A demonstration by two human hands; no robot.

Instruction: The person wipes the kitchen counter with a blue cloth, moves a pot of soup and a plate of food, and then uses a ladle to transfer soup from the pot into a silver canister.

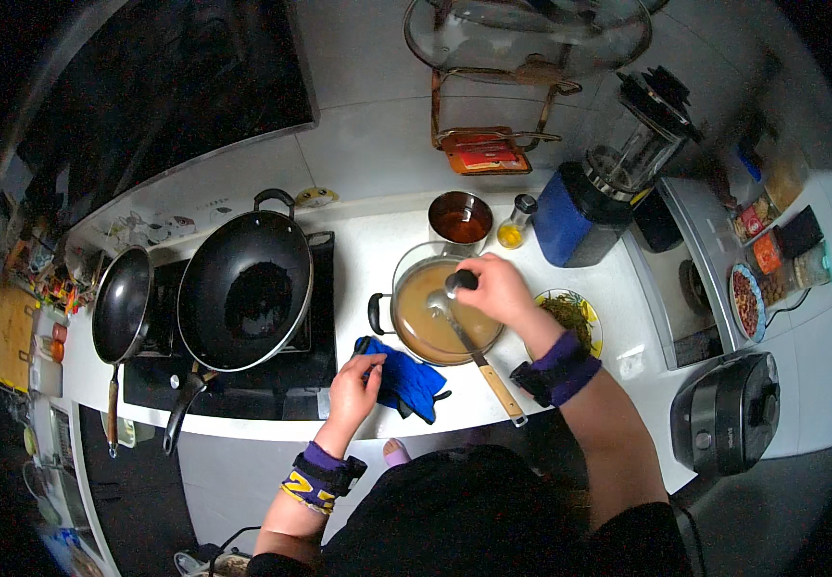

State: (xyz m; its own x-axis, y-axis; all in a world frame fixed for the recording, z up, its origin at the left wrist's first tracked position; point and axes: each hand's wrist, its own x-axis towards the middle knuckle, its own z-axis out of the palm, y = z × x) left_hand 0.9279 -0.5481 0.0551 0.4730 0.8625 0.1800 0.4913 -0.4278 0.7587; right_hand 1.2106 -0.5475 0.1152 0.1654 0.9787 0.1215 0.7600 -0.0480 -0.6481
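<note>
My right hand (499, 288) grips the black knob (462, 282) of a clear glass lid, which is over a pot (497, 353) of cloudy tan liquid. A metal ladle with a wooden handle (500, 393) leans out over the pot's near rim, its bowl in or just above the liquid. My left hand (357, 386) is at the left edge of a blue cloth (409, 382) with black trim, fingers slightly curled; whether it pinches the cloth is unclear. Behind my right wrist, a patterned plate holds dark green strands (567, 317).
A black wok (246, 288) and a smaller frying pan (124, 303) are on the cooktop (243, 397) at left. Behind the pot stand a container of red-brown liquid (460, 218) and a glass bottle (515, 222). A blue blender (582, 213) and a dark rice cooker (726, 415) are at right.
</note>
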